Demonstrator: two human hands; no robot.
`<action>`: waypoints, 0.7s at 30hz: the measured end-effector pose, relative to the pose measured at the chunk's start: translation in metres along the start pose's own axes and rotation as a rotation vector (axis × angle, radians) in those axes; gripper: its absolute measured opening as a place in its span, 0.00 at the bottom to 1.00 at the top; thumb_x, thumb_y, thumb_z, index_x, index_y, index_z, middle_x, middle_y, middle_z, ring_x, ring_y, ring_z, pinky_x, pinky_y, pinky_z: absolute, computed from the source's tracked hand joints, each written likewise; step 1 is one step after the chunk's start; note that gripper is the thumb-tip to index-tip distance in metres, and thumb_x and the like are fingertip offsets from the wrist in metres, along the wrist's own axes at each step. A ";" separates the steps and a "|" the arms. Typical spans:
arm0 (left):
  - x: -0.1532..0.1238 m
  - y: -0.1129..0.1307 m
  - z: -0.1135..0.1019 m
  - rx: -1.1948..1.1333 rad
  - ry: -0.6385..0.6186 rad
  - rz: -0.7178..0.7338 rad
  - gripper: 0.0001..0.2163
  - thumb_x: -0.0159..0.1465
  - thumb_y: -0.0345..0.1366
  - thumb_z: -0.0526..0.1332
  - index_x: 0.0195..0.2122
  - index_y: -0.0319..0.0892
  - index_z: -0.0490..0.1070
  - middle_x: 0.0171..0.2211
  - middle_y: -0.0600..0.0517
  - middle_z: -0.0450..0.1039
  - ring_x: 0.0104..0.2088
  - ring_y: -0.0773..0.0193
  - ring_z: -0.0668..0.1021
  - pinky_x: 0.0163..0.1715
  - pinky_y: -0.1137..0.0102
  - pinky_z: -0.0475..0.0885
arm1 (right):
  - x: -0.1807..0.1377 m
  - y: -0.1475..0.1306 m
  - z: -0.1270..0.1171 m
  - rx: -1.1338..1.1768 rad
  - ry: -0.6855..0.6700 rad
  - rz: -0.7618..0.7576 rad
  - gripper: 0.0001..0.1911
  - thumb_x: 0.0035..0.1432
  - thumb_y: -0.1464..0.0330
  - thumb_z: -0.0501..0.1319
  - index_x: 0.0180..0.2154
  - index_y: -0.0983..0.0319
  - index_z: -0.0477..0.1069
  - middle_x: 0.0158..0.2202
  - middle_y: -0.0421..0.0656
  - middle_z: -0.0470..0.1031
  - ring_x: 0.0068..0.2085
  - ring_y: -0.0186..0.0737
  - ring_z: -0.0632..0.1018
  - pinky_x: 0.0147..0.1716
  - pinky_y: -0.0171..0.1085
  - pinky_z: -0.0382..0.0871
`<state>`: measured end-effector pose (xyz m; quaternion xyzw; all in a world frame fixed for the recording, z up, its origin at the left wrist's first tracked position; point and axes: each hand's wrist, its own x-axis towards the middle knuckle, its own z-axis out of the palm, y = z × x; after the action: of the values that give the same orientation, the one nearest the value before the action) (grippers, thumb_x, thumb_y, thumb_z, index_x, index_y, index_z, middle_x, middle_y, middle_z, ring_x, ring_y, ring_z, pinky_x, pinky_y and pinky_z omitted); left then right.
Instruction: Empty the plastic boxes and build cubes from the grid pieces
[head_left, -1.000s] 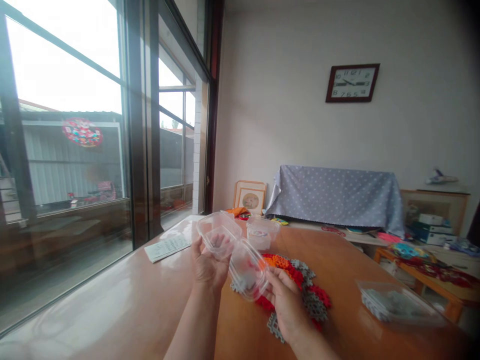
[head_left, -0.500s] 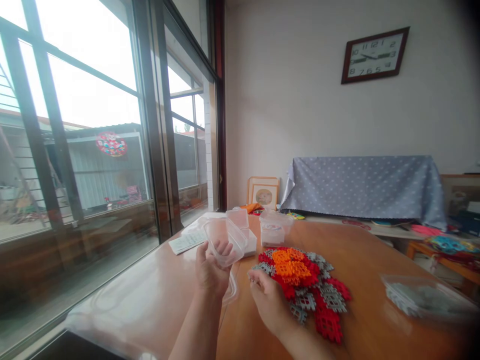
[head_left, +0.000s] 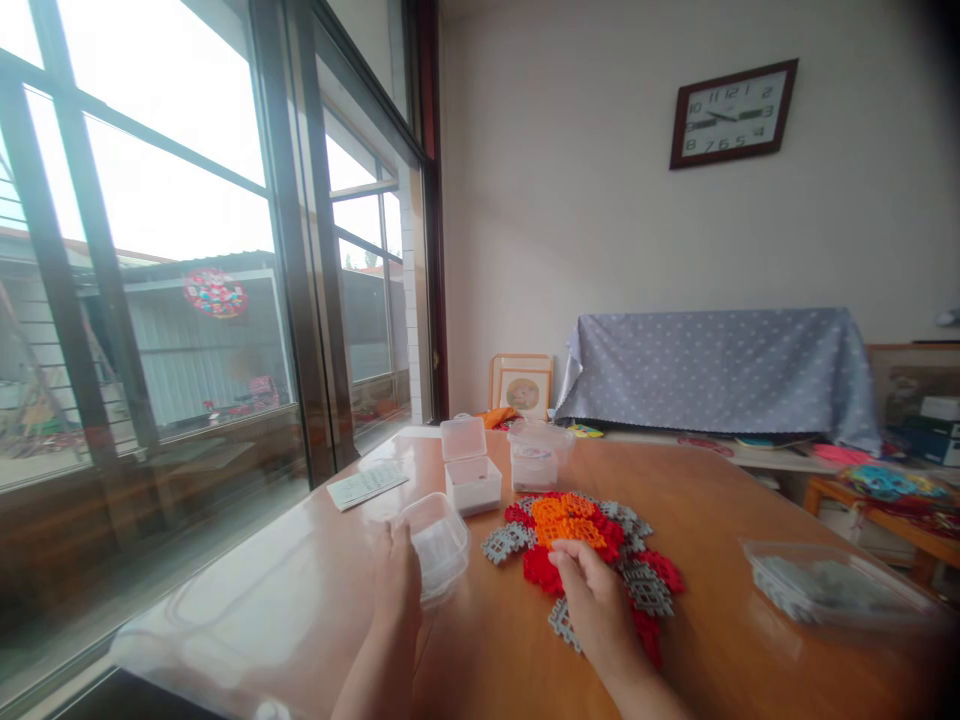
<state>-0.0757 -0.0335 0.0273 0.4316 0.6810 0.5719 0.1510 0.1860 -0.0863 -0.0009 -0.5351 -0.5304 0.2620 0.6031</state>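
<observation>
My left hand (head_left: 397, 575) is at the left side of a clear plastic container (head_left: 441, 545), its fingers closed around the near rim. The container rests on or just above the table. My right hand (head_left: 600, 605) is over a pile of interlocking plastic pieces, thumb and forefinger pinched together; whatever may be between them is too small to make out. Orange pieces (head_left: 574, 512) lie on top of the pile, with red pieces (head_left: 541, 570) below. Grey pieces (head_left: 506, 542) spread around the edge, some hidden behind my right hand.
Behind the container stands a small white box (head_left: 474, 488) with its lid up. Next to it is another clear tub (head_left: 536, 465). A paper sheet (head_left: 367, 487) lies at left. At right, a clear box (head_left: 817, 590) holds grey pieces on the wooden table (head_left: 712, 500).
My left hand has brought the raised clear plastic container down toward the table and turned. My right hand has moved right, from the pile's left edge to in front of the orange pieces.
</observation>
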 end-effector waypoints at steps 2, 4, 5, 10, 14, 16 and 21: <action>-0.004 0.003 -0.001 0.131 0.021 0.094 0.28 0.69 0.48 0.46 0.62 0.32 0.64 0.63 0.33 0.65 0.65 0.44 0.65 0.65 0.50 0.58 | 0.001 0.000 -0.001 0.006 0.012 0.001 0.21 0.61 0.52 0.58 0.43 0.61 0.78 0.44 0.49 0.83 0.47 0.50 0.81 0.50 0.43 0.72; -0.014 0.008 -0.001 0.266 -0.021 0.233 0.26 0.68 0.48 0.50 0.61 0.37 0.66 0.61 0.37 0.68 0.64 0.46 0.67 0.64 0.52 0.59 | 0.001 -0.001 -0.001 0.016 0.023 0.005 0.20 0.61 0.53 0.58 0.43 0.61 0.77 0.43 0.49 0.83 0.47 0.50 0.81 0.49 0.43 0.72; -0.020 0.011 -0.001 0.335 -0.051 0.303 0.25 0.67 0.49 0.52 0.60 0.40 0.68 0.61 0.39 0.69 0.64 0.45 0.67 0.64 0.52 0.60 | 0.001 -0.001 -0.002 0.021 0.028 0.004 0.20 0.61 0.53 0.58 0.43 0.61 0.77 0.43 0.49 0.83 0.47 0.50 0.81 0.49 0.43 0.72; -0.043 0.015 0.003 0.633 -0.195 0.432 0.15 0.62 0.41 0.60 0.48 0.50 0.77 0.62 0.48 0.69 0.68 0.40 0.59 0.64 0.42 0.51 | 0.001 -0.003 -0.005 0.022 0.051 -0.020 0.17 0.62 0.56 0.58 0.43 0.60 0.76 0.43 0.47 0.83 0.45 0.48 0.81 0.48 0.42 0.72; -0.040 0.008 -0.004 0.759 -0.166 0.436 0.13 0.62 0.35 0.57 0.42 0.51 0.80 0.62 0.49 0.69 0.68 0.40 0.58 0.64 0.37 0.44 | 0.002 -0.004 -0.006 0.019 0.102 -0.022 0.15 0.62 0.58 0.58 0.42 0.60 0.76 0.40 0.47 0.83 0.43 0.47 0.81 0.46 0.42 0.72; -0.035 0.005 -0.005 0.801 -0.120 0.443 0.13 0.63 0.36 0.55 0.43 0.51 0.79 0.63 0.48 0.68 0.68 0.40 0.58 0.63 0.35 0.44 | 0.005 -0.004 -0.006 0.017 0.133 -0.050 0.15 0.62 0.59 0.57 0.40 0.60 0.77 0.40 0.47 0.83 0.43 0.47 0.81 0.45 0.41 0.73; -0.035 0.006 0.007 0.753 -0.002 0.568 0.21 0.63 0.40 0.55 0.57 0.46 0.72 0.68 0.42 0.59 0.70 0.40 0.53 0.64 0.37 0.46 | 0.012 -0.005 -0.014 0.020 0.250 -0.109 0.15 0.64 0.60 0.56 0.43 0.60 0.77 0.43 0.47 0.82 0.44 0.46 0.81 0.44 0.40 0.74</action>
<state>-0.0478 -0.0552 0.0208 0.6260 0.6959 0.3035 -0.1780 0.2015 -0.0827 0.0098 -0.5281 -0.4765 0.1655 0.6831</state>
